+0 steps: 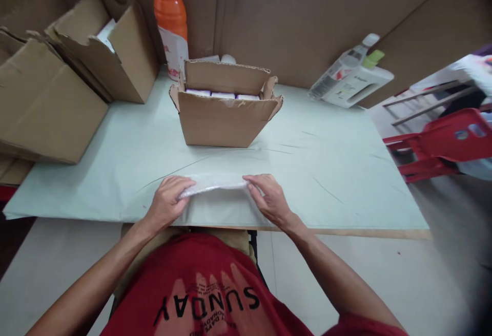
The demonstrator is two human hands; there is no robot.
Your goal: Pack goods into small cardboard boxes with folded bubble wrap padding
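Table [338, 162]: one, pale-covered.
Left-hand cartons [46, 105]: at least two, grouped at one end.
Middle carton [223, 123]: one, beyond the hands, flaps unclosed; work looks unfinished.
Bottles: three at the back: orange bottle [171, 18], clear bottle [336, 76], white jug [355, 87].
Hands: two; left hand [169, 196] and right hand [271, 197], fingers pinched nearly closed on opposite ends of the plastic.
Clear plastic [215, 182]: one piece, between the hands, apparently mid-handling.
Packs [223, 96]: three tops showing, placed inside the middle carton; any beneath are hidden.

The thin, translucent plastic [217, 182] is stretched sideways.
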